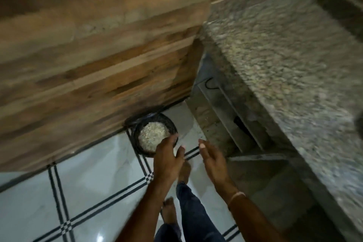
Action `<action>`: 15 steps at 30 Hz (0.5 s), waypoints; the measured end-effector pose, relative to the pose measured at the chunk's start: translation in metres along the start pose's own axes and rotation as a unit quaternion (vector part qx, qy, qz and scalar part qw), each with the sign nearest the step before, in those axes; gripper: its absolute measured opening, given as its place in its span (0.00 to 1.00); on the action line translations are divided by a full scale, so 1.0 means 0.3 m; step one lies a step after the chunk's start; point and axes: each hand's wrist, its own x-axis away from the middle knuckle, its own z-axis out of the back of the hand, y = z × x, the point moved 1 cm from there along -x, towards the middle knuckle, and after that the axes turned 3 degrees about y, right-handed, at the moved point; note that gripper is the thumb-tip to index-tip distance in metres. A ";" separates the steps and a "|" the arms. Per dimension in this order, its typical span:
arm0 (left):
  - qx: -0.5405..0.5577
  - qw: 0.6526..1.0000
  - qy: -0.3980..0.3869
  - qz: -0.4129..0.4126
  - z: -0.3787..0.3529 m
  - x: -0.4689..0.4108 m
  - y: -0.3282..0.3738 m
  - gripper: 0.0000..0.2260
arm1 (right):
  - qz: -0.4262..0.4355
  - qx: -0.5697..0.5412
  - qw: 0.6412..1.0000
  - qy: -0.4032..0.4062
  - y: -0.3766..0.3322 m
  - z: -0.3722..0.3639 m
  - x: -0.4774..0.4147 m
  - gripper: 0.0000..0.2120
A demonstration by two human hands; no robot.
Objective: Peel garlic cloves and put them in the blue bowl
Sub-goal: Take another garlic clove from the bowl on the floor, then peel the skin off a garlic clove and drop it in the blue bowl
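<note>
Just beyond the hands (pixel 169 155), dark bin (pixel 153 136).

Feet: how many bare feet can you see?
2. One foot stands on the tiles just below the left hand, by the dark bin; the other foot is nearer the camera, beside the trouser leg.
</note>
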 end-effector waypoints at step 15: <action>-0.091 0.930 -0.156 -0.319 -0.749 0.355 0.807 0.16 | 0.148 0.026 0.932 0.330 0.092 1.063 0.272 0.11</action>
